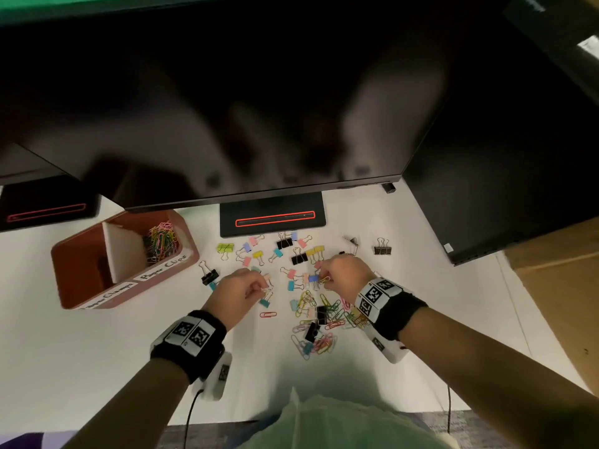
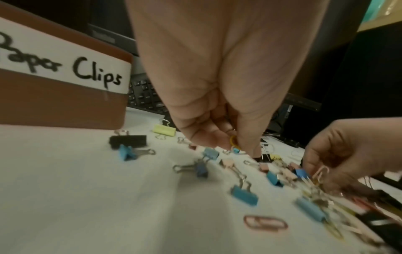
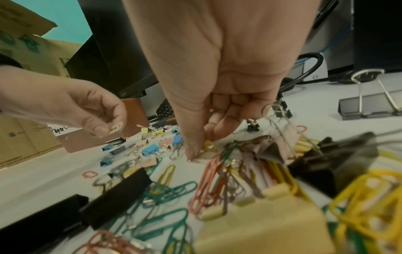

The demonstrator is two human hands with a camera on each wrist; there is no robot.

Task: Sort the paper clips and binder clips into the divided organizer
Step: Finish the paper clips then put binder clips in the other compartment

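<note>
The brown divided organizer (image 1: 84,254) stands at the left, and its right compartment, labelled Paper Clips, holds coloured paper clips (image 1: 161,241). Small binder clips (image 1: 293,281) lie scattered mid-table. A mixed pile of paper clips (image 1: 327,319) and black binder clips lies nearer me. My left hand (image 1: 259,288) hovers low over the scatter and pinches a yellow paper clip (image 2: 233,141) between thumb and fingers. At the pile's far edge, my right hand (image 1: 321,277) pinches a paper clip (image 2: 320,172), its thumb tip (image 3: 192,154) down on the table.
A dark monitor (image 1: 259,108) overhangs the back of the table; its stand base (image 1: 272,218) sits behind the clips. A large black binder clip (image 1: 382,249) lies at the right. A lone pink paper clip (image 1: 268,314) lies near the left wrist. Cardboard box (image 1: 557,254) at the far right.
</note>
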